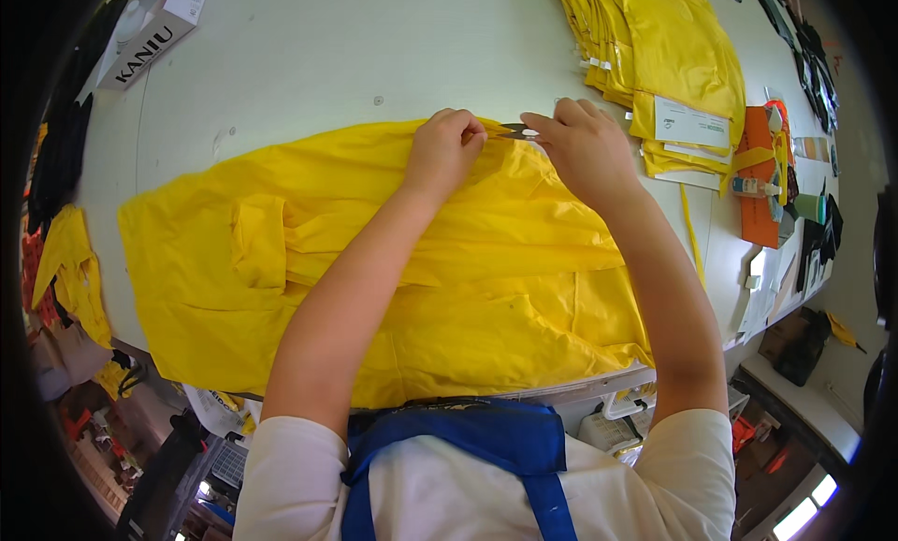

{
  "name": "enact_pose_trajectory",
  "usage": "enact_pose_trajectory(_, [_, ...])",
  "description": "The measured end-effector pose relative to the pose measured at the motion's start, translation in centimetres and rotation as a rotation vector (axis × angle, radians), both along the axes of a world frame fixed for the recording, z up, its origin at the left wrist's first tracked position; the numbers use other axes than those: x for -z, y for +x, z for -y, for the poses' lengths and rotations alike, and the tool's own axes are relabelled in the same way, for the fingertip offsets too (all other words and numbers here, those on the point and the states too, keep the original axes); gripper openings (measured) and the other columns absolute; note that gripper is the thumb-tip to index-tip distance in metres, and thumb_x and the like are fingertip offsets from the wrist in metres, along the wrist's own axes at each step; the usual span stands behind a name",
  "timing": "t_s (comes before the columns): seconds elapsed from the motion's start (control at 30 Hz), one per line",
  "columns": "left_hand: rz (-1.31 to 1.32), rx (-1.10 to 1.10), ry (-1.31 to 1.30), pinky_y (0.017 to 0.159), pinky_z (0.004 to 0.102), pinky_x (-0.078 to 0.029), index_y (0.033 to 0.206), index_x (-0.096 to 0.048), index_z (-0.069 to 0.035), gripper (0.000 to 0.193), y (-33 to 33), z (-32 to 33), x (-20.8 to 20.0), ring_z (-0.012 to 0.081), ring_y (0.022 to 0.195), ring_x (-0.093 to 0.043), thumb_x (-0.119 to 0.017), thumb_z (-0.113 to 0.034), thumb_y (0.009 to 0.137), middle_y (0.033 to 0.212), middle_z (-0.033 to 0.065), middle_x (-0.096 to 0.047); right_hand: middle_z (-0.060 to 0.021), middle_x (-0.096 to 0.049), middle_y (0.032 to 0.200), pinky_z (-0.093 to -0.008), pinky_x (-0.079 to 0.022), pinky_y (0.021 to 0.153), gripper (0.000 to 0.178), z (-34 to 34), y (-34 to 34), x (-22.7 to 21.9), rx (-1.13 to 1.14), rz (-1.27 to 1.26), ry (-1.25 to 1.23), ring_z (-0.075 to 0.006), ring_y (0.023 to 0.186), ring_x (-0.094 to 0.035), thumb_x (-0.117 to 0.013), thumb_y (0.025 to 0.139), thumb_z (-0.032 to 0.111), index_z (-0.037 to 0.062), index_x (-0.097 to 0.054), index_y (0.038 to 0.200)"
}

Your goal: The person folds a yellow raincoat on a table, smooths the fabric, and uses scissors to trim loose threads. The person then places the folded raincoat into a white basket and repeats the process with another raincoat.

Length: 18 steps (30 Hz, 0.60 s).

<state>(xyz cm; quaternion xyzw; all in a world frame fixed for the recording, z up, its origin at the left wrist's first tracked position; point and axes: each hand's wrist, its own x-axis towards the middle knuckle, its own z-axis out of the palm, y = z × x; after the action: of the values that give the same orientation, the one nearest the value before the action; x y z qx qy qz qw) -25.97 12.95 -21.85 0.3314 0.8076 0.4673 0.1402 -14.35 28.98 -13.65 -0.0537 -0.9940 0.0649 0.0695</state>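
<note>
A yellow garment (449,312), perhaps a jacket, lies spread over the table with one cuffed sleeve (258,244) folded onto it at the left. At its far edge my left hand (443,150) is closed in a pinch on the fabric. Just to the right, my right hand (587,153) is closed round small dark thread snips (517,131). The blades point left toward the pinched edge, close to my left fingertips. Whether they touch the cloth or a thread I cannot tell.
A stack of folded yellow garments (678,50) with white labels stands at the far right. Beside it are an orange box (760,214) and a small bottle (753,187). A white carton (159,38) sits at the far left. Another yellow garment (70,274) hangs off the left side.
</note>
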Motion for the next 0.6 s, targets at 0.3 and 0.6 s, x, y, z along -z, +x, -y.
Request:
enact_pose_trajectory(0.3, [0.032,-0.026,0.043,0.061,0.0303,-0.050,0.079,-0.063,-0.001,0.007,-0.1,0.3,-0.2,0.0214,0.066,-0.060,-0.068,-0.006,0.076,0.077,0.0103,-0.061,0.0014,-0.053,0.080,-0.0312,-0.043,0.069,0.029,0.2,-2.8,0.7,-0.177,0.079,0.161,-0.0164,0.083,-0.052,-0.070,0.072,0.023,0.0184,-0.066,0.100])
enact_pose_trajectory(0.6, [0.049,-0.100,0.085,0.063,0.0332,-0.049,0.087,-0.061,-0.001,0.012,0.0,-0.1,-0.6,0.0255,0.071,-0.061,-0.065,-0.011,0.080,0.080,0.0116,-0.063,-0.0020,-0.055,0.088,-0.0371,-0.043,0.075,0.031,-1.1,-1.8,2.3,0.127,-0.041,-0.080,-0.0224,0.089,-0.053,-0.069,0.074,0.024,0.0166,-0.064,0.104])
